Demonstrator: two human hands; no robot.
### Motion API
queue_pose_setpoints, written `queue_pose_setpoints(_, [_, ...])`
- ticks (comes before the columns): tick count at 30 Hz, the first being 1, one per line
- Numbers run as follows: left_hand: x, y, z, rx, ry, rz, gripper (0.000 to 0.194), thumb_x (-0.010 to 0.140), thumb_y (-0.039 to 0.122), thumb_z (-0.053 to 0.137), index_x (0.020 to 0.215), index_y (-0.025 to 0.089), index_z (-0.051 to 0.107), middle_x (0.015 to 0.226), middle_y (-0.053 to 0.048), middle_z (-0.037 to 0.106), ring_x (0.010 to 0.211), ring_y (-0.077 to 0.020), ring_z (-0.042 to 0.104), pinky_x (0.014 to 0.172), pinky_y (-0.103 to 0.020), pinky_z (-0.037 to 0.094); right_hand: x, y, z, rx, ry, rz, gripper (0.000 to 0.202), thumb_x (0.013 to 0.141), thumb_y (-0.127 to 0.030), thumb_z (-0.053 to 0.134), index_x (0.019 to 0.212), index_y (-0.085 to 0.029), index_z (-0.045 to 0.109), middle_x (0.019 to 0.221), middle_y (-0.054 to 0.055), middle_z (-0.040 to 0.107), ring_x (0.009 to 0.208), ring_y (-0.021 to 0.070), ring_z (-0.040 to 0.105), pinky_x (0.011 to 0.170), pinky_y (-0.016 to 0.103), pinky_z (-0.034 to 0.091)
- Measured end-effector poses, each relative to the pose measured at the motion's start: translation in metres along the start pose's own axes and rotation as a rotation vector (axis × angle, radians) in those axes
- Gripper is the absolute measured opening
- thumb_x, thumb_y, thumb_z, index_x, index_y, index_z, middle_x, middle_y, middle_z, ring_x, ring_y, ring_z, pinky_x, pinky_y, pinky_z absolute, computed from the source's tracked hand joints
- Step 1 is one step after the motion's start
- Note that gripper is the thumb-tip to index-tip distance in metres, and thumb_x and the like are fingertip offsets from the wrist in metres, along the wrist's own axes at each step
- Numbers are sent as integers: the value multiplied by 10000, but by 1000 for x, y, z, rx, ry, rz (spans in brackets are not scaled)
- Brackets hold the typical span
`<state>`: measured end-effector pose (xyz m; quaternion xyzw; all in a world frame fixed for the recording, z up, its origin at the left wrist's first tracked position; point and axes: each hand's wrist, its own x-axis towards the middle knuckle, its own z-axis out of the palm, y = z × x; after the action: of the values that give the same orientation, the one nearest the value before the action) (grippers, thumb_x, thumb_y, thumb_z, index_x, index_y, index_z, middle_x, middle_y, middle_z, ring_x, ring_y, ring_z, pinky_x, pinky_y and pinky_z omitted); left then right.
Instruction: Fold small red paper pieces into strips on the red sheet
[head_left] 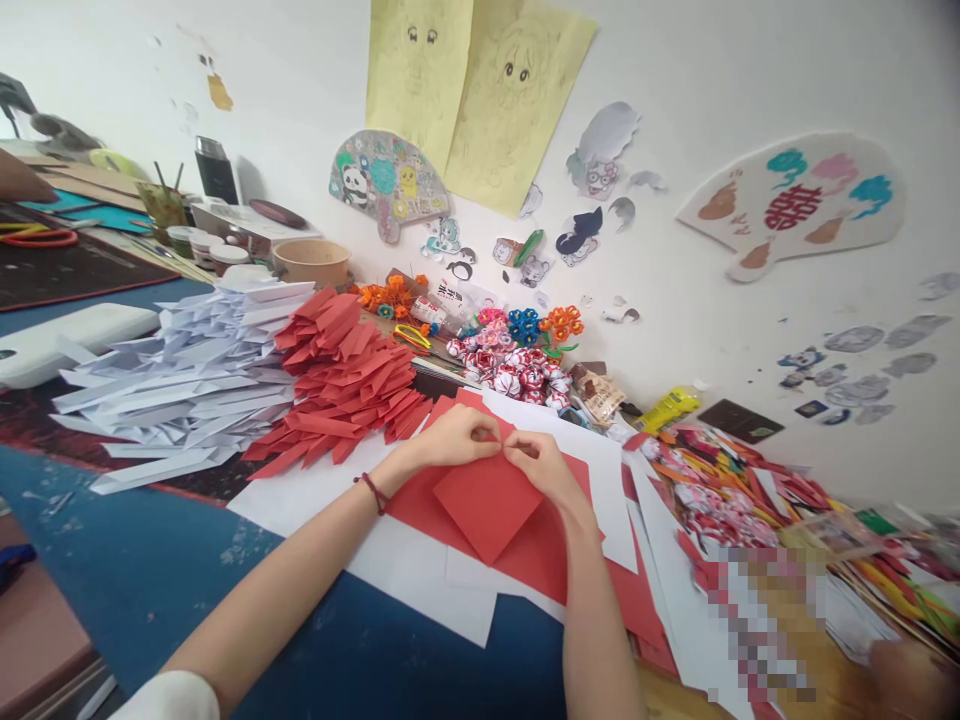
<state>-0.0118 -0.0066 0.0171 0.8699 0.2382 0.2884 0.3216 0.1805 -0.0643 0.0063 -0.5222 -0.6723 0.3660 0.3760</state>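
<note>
A square sheet of red paper point(487, 505) lies turned cornerwise over larger red and white sheets. My left hand point(461, 436) pinches its far corner, thumb and forefinger pressed together. Close beside it, my right hand point(536, 462) pinches the same far part of the paper, and the two sets of fingertips nearly meet. The near corner of the square points toward me. Beneath it spread a larger red sheet point(412, 510) and a white sheet point(427, 605).
Folded white paper pieces point(187, 370) and folded red pieces point(349, 375) are heaped at left. Paper flowers point(525, 340) stand along the wall. Colourful strips point(750, 480) clutter the right, where another person's hand point(911, 680) shows. A white board point(75, 340) lies far left.
</note>
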Motion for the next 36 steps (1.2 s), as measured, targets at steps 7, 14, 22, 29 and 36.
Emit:
queue_pose_setpoints(7, [0, 3, -1, 21, 100, -56, 172, 735, 238, 584, 653, 130, 690, 556, 6, 570, 544, -93, 432, 543, -218, 293, 4, 5, 2, -46, 17, -31, 100, 678, -189, 500, 578, -179, 509, 585, -31, 435, 570, 112, 382, 543, 244, 297])
queue_pose_setpoints(14, [-2, -8, -29, -117, 437, -164, 174, 729, 257, 578, 639, 131, 656, 608, 0, 609, 607, -118, 516, 580, -217, 357, -3, 17, -17, -165, 171, 56, 138, 683, -180, 519, 545, -177, 530, 548, -30, 463, 540, 116, 428, 527, 243, 314])
queue_pose_setpoints(22, [2, -15, -24, -351, 452, -119, 270, 799, 398, 598, 781, 136, 662, 759, -32, 674, 676, -141, 591, 620, -223, 433, 1, 5, -7, 208, 288, 3, 365, 840, -533, 566, 796, -189, 680, 666, 30, 629, 618, 182, 557, 585, 291, 434])
queue_pose_setpoints(29, [2, -16, -15, 82, 500, -97, 319, 854, 371, 577, 1108, 193, 651, 1077, -74, 686, 954, -222, 623, 853, -338, 471, 1, 7, -7, 248, 451, 43, 469, 667, -649, 719, 685, -183, 672, 582, 5, 590, 613, 184, 542, 570, 287, 419])
queue_pose_setpoints(36, [-1, 0, -1, 374, 173, 182, 739, 770, 532, 688, 1411, 279, 422, 1444, -89, 476, 1308, -288, 429, 1048, -429, 333, 7, 22, -12, 309, 579, 115, 483, 635, -650, 743, 647, -177, 651, 576, 5, 595, 586, 181, 539, 543, 288, 410])
